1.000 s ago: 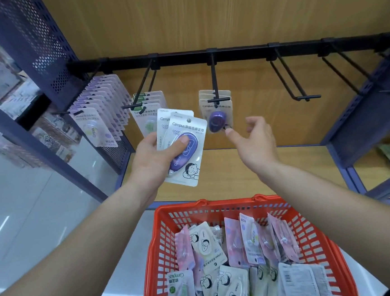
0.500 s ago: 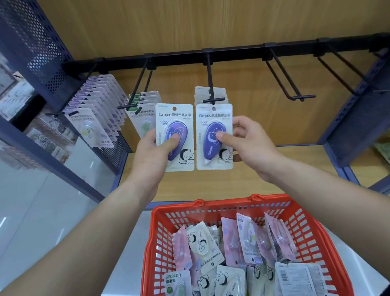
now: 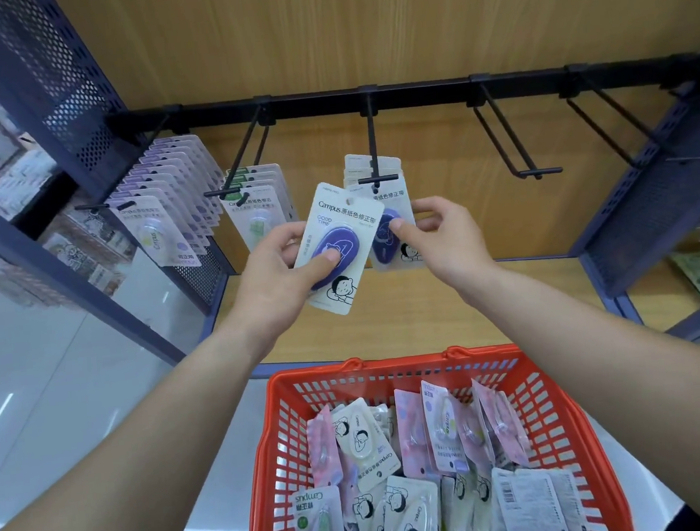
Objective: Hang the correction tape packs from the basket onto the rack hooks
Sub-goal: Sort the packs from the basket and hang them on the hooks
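Observation:
My left hand [image 3: 275, 274] grips a white card pack with a purple correction tape [image 3: 338, 247], tilted to the right, thumb on the blister. My right hand [image 3: 443, 236] pinches a second purple pack [image 3: 395, 223] at the tip of the middle hook [image 3: 376, 178], its hang hole right at the hook's end. Other packs hang behind it on that hook. The red basket [image 3: 565, 428] below holds several more packs.
Two left hooks carry rows of packs: a long purple row [image 3: 165, 205] and a green row [image 3: 256, 205]. Two hooks on the right [image 3: 516, 153] [image 3: 624, 131] are bare. A black rail [image 3: 409, 90] runs across the wooden back panel. Blue perforated shelf sides stand left and right.
My right hand has lifted its pack up to the middle hook's tip. My left hand has moved right and tilted its pack, which now overlaps the other.

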`<state>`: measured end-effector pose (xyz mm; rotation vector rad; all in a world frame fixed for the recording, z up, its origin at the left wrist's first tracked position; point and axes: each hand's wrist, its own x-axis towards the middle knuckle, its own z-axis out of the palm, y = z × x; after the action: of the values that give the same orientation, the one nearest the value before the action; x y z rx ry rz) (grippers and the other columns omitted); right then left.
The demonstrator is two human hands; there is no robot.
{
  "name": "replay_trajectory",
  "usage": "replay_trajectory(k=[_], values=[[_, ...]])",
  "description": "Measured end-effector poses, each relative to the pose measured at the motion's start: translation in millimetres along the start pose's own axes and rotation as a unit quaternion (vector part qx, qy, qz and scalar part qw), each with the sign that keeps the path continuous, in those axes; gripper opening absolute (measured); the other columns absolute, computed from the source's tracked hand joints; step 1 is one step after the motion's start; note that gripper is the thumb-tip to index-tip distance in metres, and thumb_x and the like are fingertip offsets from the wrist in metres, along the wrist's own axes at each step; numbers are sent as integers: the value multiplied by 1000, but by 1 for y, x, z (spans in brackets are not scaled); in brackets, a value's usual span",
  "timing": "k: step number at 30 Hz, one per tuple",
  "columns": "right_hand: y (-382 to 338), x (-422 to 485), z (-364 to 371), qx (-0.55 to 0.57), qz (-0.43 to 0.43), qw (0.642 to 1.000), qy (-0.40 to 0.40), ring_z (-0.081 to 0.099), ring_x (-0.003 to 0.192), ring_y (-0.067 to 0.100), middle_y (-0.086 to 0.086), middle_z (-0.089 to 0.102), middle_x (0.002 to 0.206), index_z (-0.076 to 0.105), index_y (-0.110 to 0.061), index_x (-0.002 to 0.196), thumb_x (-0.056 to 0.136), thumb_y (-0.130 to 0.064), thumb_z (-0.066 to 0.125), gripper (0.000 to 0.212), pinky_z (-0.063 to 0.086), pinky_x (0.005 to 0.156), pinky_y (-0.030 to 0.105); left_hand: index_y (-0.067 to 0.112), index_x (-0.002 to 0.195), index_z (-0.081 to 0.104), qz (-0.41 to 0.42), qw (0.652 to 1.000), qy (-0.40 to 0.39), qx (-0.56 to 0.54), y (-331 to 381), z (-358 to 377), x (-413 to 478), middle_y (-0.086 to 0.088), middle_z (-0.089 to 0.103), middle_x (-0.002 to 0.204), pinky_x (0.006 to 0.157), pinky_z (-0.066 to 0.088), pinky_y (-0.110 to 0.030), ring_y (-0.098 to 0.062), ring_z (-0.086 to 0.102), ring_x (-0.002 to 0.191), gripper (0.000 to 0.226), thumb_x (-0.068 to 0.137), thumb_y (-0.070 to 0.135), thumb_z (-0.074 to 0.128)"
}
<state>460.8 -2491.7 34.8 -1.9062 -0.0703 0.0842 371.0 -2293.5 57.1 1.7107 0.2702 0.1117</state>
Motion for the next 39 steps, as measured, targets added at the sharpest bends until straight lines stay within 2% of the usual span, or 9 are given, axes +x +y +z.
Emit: replay_trajectory(k=[4, 9, 17, 22, 25, 28, 31, 35, 39], values=[[7, 2, -21, -31, 25, 998, 43, 62, 92, 6, -9, 65, 103, 63, -22, 121, 89, -44, 75, 41, 44, 71, 23, 19, 124, 63, 17, 1000, -5, 17, -1, 11, 10, 2, 80, 101, 76, 62, -34, -17, 77, 91, 35, 93, 13, 75], [21, -2, -42, -38, 34, 998, -22, 65, 91, 15, -8, 65, 97, 66, -22, 107, 88, -46, 76, 33, 51, 78, 31, 19, 130, 64, 26, 1000, 2, 16, -1, 20, 21, 6, 79, 105, 71, 59, -24, -11, 76, 94, 38, 93, 13, 74], [21, -14, -44, -216, -32, 969, -117, 58, 89, 0, -12, 66, 100, 56, -27, 116, 89, -52, 72, 40, 41, 67, 16, 21, 127, 67, 34, 999, 6, 20, 1, 26, 24, 9, 79, 106, 70, 58, -20, -8, 76, 94, 34, 95, 13, 72], [24, -18, -45, -247, -39, 957, -149, 57, 82, -1, -12, 66, 101, 58, -26, 119, 90, -51, 72, 41, 44, 68, 22, 19, 125, 71, 39, 999, 7, 16, 0, 30, 30, 4, 79, 109, 72, 59, -24, -13, 76, 98, 29, 97, 12, 69], [26, -20, -46, -267, -41, 949, -163, 61, 86, 7, -10, 66, 104, 60, -25, 117, 89, -51, 72, 40, 43, 72, 28, 18, 122, 73, 22, 999, 42, 21, -4, 35, 42, 3, 79, 106, 73, 61, -26, -15, 76, 98, 28, 94, 16, 73], [27, -23, -47, -297, -44, 937, -177, 63, 92, 13, -8, 66, 108, 62, -24, 117, 90, -51, 72, 40, 43, 76, 29, 16, 133, 66, -21, 997, 64, 24, -9, 38, 53, 1, 77, 111, 88, 62, -37, -19, 75, 100, 56, 84, 36, 83], [24, -30, -49, -331, -53, 923, -188, 61, 96, 14, -6, 64, 111, 61, -23, 121, 90, -51, 71, 43, 41, 78, 29, 11, 153, 44, -78, 991, 70, 86, -15, 39, 56, -5, 60, 144, 111, 47, -43, -23, 60, 129, 94, 78, 50, 84], [22, -42, -51, -364, -54, 909, -195, 58, 95, 15, -4, 63, 114, 61, -20, 125, 90, -52, 71, 48, 46, 85, 32, 11, 160, 28, -66, 967, 11, 244, -19, 39, 43, -10, 42, 160, 120, 35, -39, -27, 40, 147, 97, 87, 51, 76], [31, -61, -52, -394, -45, 896, -199, 54, 93, 13, -6, 61, 114, 60, -21, 124, 90, -53, 71, 48, 41, 82, 29, 13, 159, 32, -22, 897, -93, 431, -21, 39, 4, -9, 46, 158, 117, 35, -34, -28, 43, 146, 86, 91, 50, 71]])
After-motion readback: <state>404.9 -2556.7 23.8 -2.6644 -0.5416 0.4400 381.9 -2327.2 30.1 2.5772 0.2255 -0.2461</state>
